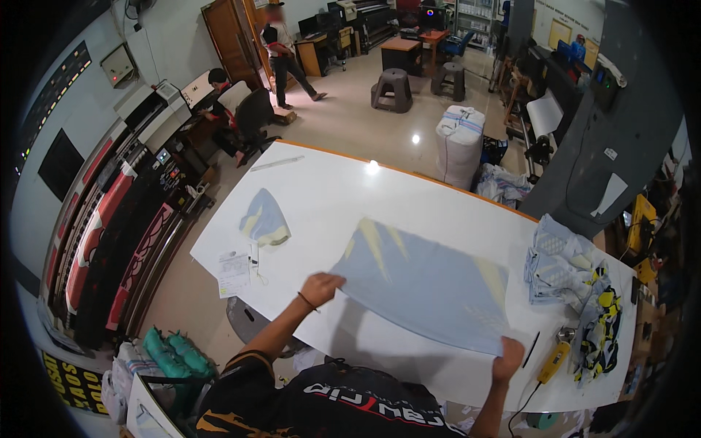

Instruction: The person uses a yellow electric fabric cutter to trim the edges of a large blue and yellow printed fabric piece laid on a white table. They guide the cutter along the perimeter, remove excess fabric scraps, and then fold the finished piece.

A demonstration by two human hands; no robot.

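A light blue fabric panel (431,281) with pale yellow streaks is stretched over the white table (314,186). My left hand (323,289) is closed on its near left corner. At the near right corner, my right hand (509,358) grips the same panel. The near edge between my hands sags a little and casts a shadow on the table. Farther left lies a smaller cut piece (264,219) in the same blue and yellow. A dark pen-like stick (531,349) and a yellow corded tool (553,363) lie right of my right hand.
Crumpled blue fabric pieces (558,263) and a black-yellow heap (600,325) cover the table's right end. A paper sheet (234,274) lies at the left edge, a ruler (277,163) at the far left. Beyond stand a white sack (460,146), stools (392,91) and two people.
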